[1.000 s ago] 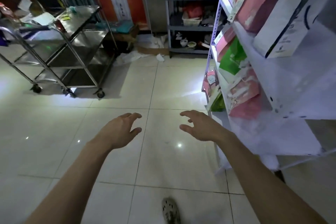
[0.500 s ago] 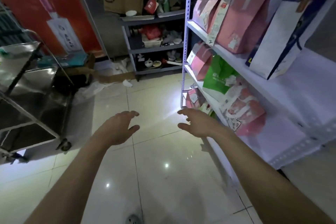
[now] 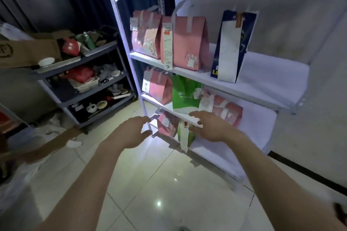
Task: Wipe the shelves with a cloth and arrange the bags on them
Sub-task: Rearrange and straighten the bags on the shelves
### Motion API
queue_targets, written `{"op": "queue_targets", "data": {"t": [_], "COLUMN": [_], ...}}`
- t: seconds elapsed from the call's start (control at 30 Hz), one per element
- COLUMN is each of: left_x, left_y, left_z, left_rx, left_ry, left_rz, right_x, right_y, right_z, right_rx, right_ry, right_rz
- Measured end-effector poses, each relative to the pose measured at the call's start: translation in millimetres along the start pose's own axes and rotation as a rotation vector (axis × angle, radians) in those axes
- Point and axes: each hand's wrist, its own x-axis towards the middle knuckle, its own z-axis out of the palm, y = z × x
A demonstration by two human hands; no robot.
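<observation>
Extending forward side by side, both hands are seen bare, with nothing held. The left hand (image 3: 134, 131) is kept with fingers loosely spread in front of the left front post of the white shelf unit (image 3: 262, 82). The right hand (image 3: 208, 127) is likewise spread and relaxed, just before the front edge of the lower shelf; whether that edge is touched cannot be told.

On the middle shelf, a tall pink bag (image 3: 187, 43) bearing a long receipt (image 3: 167, 48) is stood upright, with a second pink bag (image 3: 147, 37) close against its left side. A dark blue bag (image 3: 232, 47) is stood apart to the right.

On the lower shelf, a small pink bag (image 3: 159, 86) and a green bag (image 3: 185, 93) are set upright side by side. A slumped pink bag (image 3: 225, 112) is noted tilted just beyond the right hand.

On the bottom shelf, a dim pink bag (image 3: 167, 124) and a low green bag (image 3: 190, 137) with a hanging slip are seen between the hands.

A grey rack (image 3: 90, 80) of clutter is recorded to the left, on the tiled floor (image 3: 150, 184).
</observation>
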Motion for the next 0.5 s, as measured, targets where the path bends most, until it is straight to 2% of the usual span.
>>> {"op": "queue_targets", "data": {"t": [0.17,0.5], "left_x": [73,178], "left_y": [-10,-41], "left_z": [-33,-86], "left_rx": [0.041,0.102], "left_ry": [0.014,-0.026], "left_rz": [0.145,0.24], "right_x": [39,117], "right_y": [3,-26], "right_z": [-9,-22], "right_rx": [-0.015,-0.001], "right_ry": [0.084,0.133], "right_rz": [0.098,0.168]}}
